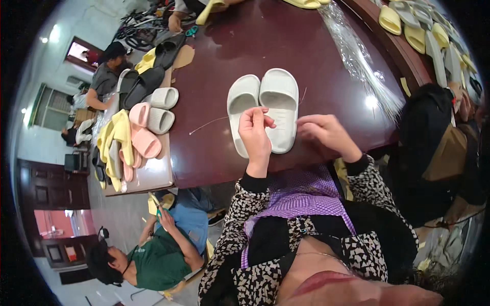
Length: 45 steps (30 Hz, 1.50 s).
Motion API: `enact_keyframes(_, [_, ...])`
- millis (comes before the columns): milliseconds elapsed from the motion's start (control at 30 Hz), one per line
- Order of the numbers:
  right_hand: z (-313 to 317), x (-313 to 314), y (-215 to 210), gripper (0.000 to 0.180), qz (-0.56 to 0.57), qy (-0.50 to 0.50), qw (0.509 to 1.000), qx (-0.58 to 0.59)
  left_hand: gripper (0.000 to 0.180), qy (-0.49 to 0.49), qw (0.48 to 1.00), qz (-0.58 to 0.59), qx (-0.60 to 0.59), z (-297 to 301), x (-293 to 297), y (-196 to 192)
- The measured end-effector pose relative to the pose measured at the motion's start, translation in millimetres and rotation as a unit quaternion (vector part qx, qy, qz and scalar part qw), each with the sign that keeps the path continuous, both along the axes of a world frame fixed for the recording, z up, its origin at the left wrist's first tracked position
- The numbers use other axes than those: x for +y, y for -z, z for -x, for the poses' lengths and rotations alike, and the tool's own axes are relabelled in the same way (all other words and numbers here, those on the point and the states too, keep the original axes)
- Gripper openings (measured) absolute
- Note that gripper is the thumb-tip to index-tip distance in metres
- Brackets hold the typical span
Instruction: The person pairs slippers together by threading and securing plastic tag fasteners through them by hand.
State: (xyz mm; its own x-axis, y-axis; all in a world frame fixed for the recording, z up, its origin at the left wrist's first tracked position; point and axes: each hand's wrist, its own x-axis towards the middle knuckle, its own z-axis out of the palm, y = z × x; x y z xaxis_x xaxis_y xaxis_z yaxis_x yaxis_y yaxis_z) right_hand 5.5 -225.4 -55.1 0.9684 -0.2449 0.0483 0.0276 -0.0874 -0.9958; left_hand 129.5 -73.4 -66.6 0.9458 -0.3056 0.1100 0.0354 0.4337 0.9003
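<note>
the bench (214, 61), dark red and glossy, mirrors a bright spot of light (371, 102) toward its right side. a second, paler bench (158, 174) adjoins its left edge; the grey floor (112, 217) extends left of both. well left of the dark red bench are a whitish wall (35, 143), a window (51, 107), a brown panelled door (53, 186), a brown-framed opening (81, 53) and lit lamps (54, 33).

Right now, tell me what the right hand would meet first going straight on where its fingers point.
The right hand points left, so likely the nearer pale grey slide slipper, at its side edge; depth is unclear, and the hand may already touch it.
</note>
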Motion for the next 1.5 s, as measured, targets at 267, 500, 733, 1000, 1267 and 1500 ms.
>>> enact_keyframes(267, [-41.4,31.5,37.7,0.026,-0.388,-0.004,0.92,0.05,0.017,0.156,0.981,-0.11,0.044,33.1,45.8,1.9])
enact_keyframes(500, [-14.4,62.5,24.9,0.026,-0.241,-0.012,0.965,0.107,0.021,0.27,0.949,-0.085,0.139,48.9,82.2,15.9])
enact_keyframes(733, [-3.6,72.3,22.2,0.032,-0.07,-0.058,0.986,0.141,0.02,0.298,0.929,-0.137,0.171,47.8,104.7,20.7])
enact_keyframes(1000, [-18.7,71.3,17.3,0.035,-0.086,-0.074,0.972,0.206,0.02,0.295,0.911,-0.193,0.213,38.2,106.6,16.9])
enact_keyframes(1267, [-15.2,59.5,26.9,0.035,-0.188,-0.058,0.948,0.25,0.019,0.332,0.895,-0.199,0.221,24.3,91.2,11.7])
enact_keyframes(1500, [-22.0,58.2,31.5,0.033,-0.315,-0.052,0.912,0.258,0.018,0.33,0.888,-0.177,0.267,6.7,85.4,4.8])
